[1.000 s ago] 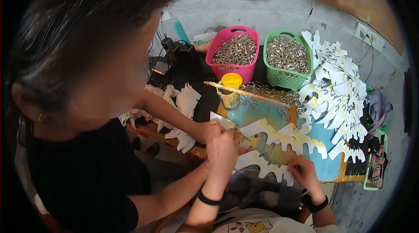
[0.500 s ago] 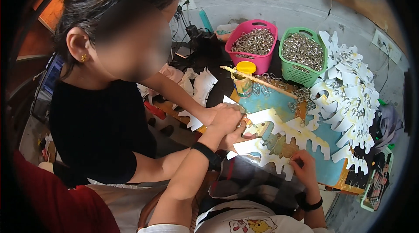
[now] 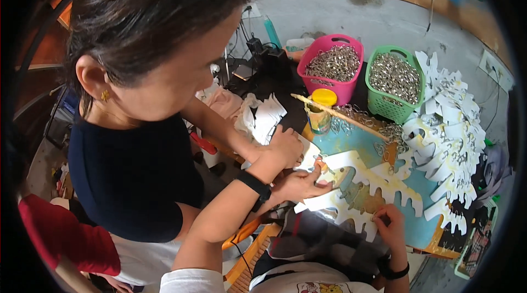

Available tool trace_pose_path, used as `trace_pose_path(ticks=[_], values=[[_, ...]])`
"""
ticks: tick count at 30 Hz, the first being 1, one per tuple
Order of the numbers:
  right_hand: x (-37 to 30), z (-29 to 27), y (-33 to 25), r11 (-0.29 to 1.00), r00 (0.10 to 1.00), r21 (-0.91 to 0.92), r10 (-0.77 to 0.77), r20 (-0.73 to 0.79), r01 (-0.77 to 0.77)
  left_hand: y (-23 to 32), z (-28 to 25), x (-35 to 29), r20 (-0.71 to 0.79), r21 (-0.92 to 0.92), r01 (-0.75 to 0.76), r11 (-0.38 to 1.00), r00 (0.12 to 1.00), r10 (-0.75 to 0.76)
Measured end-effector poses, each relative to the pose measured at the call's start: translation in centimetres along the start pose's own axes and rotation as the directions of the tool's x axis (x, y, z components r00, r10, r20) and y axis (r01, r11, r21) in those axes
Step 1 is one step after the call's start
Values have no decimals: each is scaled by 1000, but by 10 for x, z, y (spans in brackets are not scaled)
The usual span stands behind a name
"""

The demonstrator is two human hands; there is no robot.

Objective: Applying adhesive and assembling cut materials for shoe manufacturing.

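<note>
My left hand [image 3: 286, 147], fingers curled down, lies across a co-worker's forearm at the edge of a white sheet; what is under its fingertips is hidden. The co-worker's hand [image 3: 299, 186] reaches below it, thumb and fingers apart near a small orange-and-red thing [image 3: 319, 164]. At the front right my right hand [image 3: 390, 223] has thumb and forefinger pinched together at a toothed edge of a white cut-out strip [image 3: 324, 201]; anything between the fingertips is too small to name. Another white strip [image 3: 379, 179] with yellowish smears lies just beyond, on the blue board [image 3: 359, 142].
A pink basket [image 3: 354, 87] and a green basket [image 3: 387, 107] hold metal clips. Before them stands a yellow-lidded jar [image 3: 319, 120], a wooden stick [image 3: 351, 119] leaning on it. White cut-outs [image 3: 447, 128] pile up at right. The co-worker [image 3: 126, 178] stands close on my left.
The view has shifted, moving the table slightly right and down. The co-worker's nearer hand now shows more, its thumb and fingers spread. My right hand keeps its pinch at the strip's edge.
</note>
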State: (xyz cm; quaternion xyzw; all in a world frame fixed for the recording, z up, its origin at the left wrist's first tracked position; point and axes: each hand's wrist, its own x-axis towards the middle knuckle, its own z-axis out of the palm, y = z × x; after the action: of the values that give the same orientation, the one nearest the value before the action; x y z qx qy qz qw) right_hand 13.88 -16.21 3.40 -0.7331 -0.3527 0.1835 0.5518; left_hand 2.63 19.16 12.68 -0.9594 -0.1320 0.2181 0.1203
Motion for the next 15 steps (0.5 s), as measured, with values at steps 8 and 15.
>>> trace_pose_path(ticks=[8, 15], values=[[2, 2, -3, 997, 999, -75, 19, 40, -16, 4, 25, 18, -339, -280, -173, 944, 938, 72], [3, 0, -1, 994, 999, -108, -5, 52, 10, 9, 37, 23, -345, -418, -338, 843, 918, 197]])
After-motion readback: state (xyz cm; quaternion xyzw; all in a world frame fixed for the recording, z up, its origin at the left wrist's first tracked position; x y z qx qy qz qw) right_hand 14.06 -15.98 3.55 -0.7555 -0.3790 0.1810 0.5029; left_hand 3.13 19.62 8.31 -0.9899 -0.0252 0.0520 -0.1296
